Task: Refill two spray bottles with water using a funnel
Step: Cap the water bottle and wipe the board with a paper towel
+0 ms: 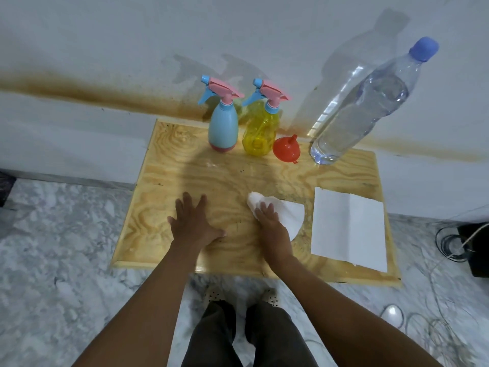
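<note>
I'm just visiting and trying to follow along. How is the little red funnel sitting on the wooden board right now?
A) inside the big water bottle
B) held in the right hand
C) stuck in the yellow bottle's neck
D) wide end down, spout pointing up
D: the red funnel rests wide mouth down on the wooden board, spout up, between the yellow spray bottle and the water bottle.

Left hand (194, 223) flat, fingers spread — right hand (270, 223) pressing down

Blue bottle (223, 125), yellow bottle (260, 133), orange funnel (286, 150), white tissue (285, 210), grained plywood board (164, 197).
</note>
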The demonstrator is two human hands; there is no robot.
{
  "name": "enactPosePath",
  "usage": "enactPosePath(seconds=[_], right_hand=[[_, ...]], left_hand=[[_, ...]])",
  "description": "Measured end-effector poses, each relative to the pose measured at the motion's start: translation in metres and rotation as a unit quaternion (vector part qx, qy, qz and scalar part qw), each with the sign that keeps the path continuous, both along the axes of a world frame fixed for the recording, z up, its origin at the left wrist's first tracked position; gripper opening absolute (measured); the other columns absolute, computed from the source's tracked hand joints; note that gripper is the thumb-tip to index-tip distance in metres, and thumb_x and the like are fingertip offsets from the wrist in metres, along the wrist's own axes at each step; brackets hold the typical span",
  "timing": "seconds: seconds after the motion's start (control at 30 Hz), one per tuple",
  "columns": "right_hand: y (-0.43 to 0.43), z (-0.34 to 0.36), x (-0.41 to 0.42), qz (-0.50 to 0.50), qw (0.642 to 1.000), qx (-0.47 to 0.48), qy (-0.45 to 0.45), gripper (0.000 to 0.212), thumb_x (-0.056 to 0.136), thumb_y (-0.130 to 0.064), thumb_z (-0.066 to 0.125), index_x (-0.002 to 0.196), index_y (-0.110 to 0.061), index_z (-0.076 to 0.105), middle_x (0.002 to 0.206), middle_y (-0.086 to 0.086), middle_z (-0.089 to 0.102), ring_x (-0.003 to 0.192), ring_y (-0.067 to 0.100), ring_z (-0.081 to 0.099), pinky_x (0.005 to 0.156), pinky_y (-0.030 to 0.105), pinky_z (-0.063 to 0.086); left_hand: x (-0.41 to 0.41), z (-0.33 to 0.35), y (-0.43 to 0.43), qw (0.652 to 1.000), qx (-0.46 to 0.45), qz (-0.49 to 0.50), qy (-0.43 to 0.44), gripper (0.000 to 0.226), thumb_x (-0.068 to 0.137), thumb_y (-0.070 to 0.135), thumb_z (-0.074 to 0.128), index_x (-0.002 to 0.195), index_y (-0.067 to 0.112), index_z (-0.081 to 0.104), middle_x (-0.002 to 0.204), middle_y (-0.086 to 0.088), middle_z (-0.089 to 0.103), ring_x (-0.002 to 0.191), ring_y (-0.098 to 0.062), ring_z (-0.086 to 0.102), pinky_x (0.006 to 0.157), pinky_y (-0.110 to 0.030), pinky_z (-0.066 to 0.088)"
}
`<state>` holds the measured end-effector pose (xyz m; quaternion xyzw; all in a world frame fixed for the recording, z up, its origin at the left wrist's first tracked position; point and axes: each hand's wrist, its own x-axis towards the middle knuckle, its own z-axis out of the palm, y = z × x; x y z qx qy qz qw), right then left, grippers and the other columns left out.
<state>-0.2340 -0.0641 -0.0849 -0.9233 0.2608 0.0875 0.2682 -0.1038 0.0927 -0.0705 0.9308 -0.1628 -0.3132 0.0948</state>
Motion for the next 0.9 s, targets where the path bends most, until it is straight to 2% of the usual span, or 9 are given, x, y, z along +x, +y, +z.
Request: enactPosePath(seconds=[0.23, 0.33, 0.43, 0.57, 0.63, 0.73, 0.77, 0.83, 0.9], right_hand=[[0.038, 0.002, -0.012, 0.11, 0.993, 0.044, -0.011, 0.059, 0.098, 0.012, 0.031, 0.153, -0.009, 0.033, 0.164, 0.011, 0.019, 0.153, 0.032, 0.01, 0.115, 0.039, 0.033], [0.045, 0.009, -0.015, 0.157, 0.986, 0.049, 0.003, 0.055, 0.096, 0.012, 0.037, 0.146, -0.009, 0.046, 0.16, 0.009, 0.033, 0.151, 0.025, 0.024, 0.112, 0.035, 0.034], [0.039, 0.027, -0.012, 0.146, 0.985, 0.092, 0.028, 0.034, 0.094, -0.003, 0.051, 0.123, -0.012, 0.066, 0.134, 0.009, 0.06, 0.124, 0.018, 0.055, 0.095, 0.022, 0.04], [0.019, 0.059, 0.001, 0.032, 0.984, 0.172, -0.023, 0.038, 0.102, -0.004, 0.037, 0.122, -0.013, 0.069, 0.133, 0.006, 0.062, 0.119, 0.022, 0.058, 0.085, 0.021, 0.04], [0.008, 0.078, 0.006, -0.022, 0.977, 0.205, -0.05, 0.039, 0.103, -0.004, 0.036, 0.124, -0.014, 0.067, 0.129, 0.002, 0.063, 0.116, 0.018, 0.057, 0.079, 0.011, 0.041], [-0.009, 0.106, 0.008, -0.069, 0.965, 0.231, -0.1, 0.036, 0.102, -0.007, 0.041, 0.123, -0.017, 0.067, 0.122, -0.002, 0.066, 0.111, 0.013, 0.059, 0.081, 0.014, 0.043], [-0.014, 0.113, 0.007, -0.085, 0.96, 0.24, -0.117, 0.032, 0.102, -0.01, 0.044, 0.123, -0.019, 0.066, 0.12, -0.004, 0.066, 0.11, 0.012, 0.059, 0.082, 0.016, 0.044], [-0.022, 0.124, 0.003, -0.114, 0.952, 0.246, -0.142, 0.025, 0.101, -0.016, 0.051, 0.123, -0.02, 0.063, 0.116, -0.006, 0.065, 0.106, 0.011, 0.06, 0.081, 0.019, 0.046], [-0.03, 0.132, -0.001, -0.159, 0.938, 0.258, -0.168, 0.019, 0.098, -0.018, 0.057, 0.117, -0.018, 0.06, 0.11, -0.001, 0.067, 0.099, 0.014, 0.063, 0.074, 0.018, 0.047]], left_hand=[[-0.001, -0.001, 0.0, 1.0, -0.014, 0.006, 0.001, 0.109, 0.071, 0.063, 0.076, 0.155, 0.035, 0.014, 0.164, -0.012, -0.011, 0.152, -0.035, -0.008, 0.118, -0.06, 0.016], [-0.002, 0.001, 0.0, 1.0, -0.008, -0.004, 0.006, 0.091, 0.081, 0.058, 0.069, 0.154, 0.038, 0.018, 0.163, -0.015, -0.01, 0.151, -0.037, -0.006, 0.117, -0.06, 0.015], [-0.008, 0.01, 0.001, 1.0, 0.002, -0.024, -0.015, 0.073, 0.088, 0.048, 0.062, 0.15, 0.042, 0.025, 0.162, -0.016, -0.003, 0.149, -0.04, -0.001, 0.115, -0.061, 0.02], [-0.005, 0.007, 0.006, 0.998, 0.006, -0.06, 0.018, 0.058, 0.079, 0.06, 0.053, 0.135, 0.047, 0.044, 0.154, -0.006, 0.026, 0.142, -0.037, 0.022, 0.111, -0.057, 0.029], [0.004, -0.006, 0.005, 0.996, -0.053, -0.043, 0.064, 0.058, 0.066, 0.069, 0.047, 0.117, 0.045, 0.06, 0.137, 0.007, 0.055, 0.128, -0.027, 0.047, 0.103, -0.044, 0.043], [-0.009, 0.053, -0.011, 0.944, -0.281, 0.079, 0.151, 0.017, 0.082, 0.034, 0.068, 0.099, 0.037, 0.068, 0.107, 0.009, 0.071, 0.094, -0.01, 0.067, 0.076, -0.024, 0.052], [-0.014, 0.072, -0.019, 0.919, -0.336, 0.106, 0.176, 0.018, 0.088, 0.024, 0.069, 0.1, 0.036, 0.068, 0.102, 0.011, 0.073, 0.087, -0.003, 0.067, 0.073, -0.02, 0.052], [-0.021, 0.094, -0.034, 0.884, -0.404, 0.11, 0.207, 0.018, 0.093, 0.02, 0.067, 0.103, 0.035, 0.069, 0.097, 0.012, 0.074, 0.084, -0.001, 0.069, 0.074, -0.021, 0.057], [-0.026, 0.107, -0.047, 0.868, -0.441, 0.102, 0.204, 0.013, 0.092, 0.023, 0.07, 0.103, 0.028, 0.072, 0.099, 0.002, 0.075, 0.094, -0.013, 0.072, 0.082, -0.035, 0.061]])
